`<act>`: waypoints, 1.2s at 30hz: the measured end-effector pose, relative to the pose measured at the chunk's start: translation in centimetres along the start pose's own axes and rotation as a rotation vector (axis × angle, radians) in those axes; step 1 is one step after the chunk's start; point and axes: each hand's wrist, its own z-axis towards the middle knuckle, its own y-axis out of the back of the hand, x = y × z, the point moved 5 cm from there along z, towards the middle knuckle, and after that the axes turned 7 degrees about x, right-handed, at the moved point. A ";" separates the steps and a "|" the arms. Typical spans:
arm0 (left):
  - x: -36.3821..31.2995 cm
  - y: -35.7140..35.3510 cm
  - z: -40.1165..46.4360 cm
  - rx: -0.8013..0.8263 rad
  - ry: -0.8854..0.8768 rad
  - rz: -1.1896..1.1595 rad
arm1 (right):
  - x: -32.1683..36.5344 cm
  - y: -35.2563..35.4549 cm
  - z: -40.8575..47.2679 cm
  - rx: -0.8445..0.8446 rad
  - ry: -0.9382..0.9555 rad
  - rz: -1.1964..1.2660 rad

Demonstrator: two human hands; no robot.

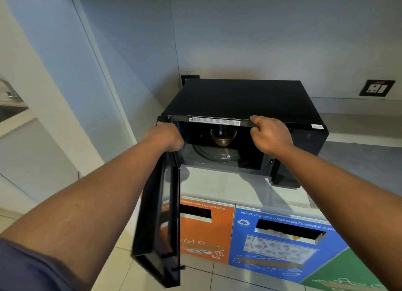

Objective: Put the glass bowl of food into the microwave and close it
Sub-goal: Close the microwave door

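1. A glass bowl [223,136] holding dark brown food sits inside the open cavity of a black microwave [243,99], upright on the round glass turntable [217,155], towards the back of the plate
2. The microwave's door [159,214] is swung wide open on its left hinge, its edge turned towards the viewer and hanging out past the front of the counter
3. The person's left hand [166,136] rests on the top corner of the door by the hinge, fingers curled over the edge; how tightly it grips cannot be told, since the fingertips are hidden behind the door
4. The right hand [270,134] is at the upper front edge of the cavity, to the right of the bowl and not touching it; its fingers are bent loosely and hooked over the frame beside a white label strip [214,120], holding nothing else
5. Both bare forearms reach in from the bottom corners, with a dark blue sleeve [28,269] at lower left
6. The microwave stands on a pale counter [217,186] against a pale wall
7. Below the counter are recycling bin fronts: an orange panel [206,230] with the words "metal waste", a blue panel [280,243] with a recycling symbol, and a green panel [348,275] at far right
8. A wall socket [377,88] is set in the wall to the right, well apart from the microwave
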 end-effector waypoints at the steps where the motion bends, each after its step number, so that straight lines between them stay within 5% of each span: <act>1: -0.2 -0.1 0.1 0.002 -0.006 -0.003 | -0.1 0.1 0.0 0.009 -0.009 0.007; 14: -3.5 -2.0 0.0 -0.027 -0.018 -0.324 | -0.3 1.2 1.0 0.135 -0.050 0.049; 21: -7.5 -2.0 -0.2 -0.129 -0.348 -0.196 | -0.8 1.7 1.5 0.224 -0.039 0.087; 27: -11.2 -2.4 -2.1 -0.208 -0.716 -0.084 | -2.2 1.5 1.8 0.297 -0.070 0.369; 36: -15.7 -2.8 -2.5 -0.267 -0.899 0.091 | -4.8 3.0 0.0 0.141 -0.078 0.358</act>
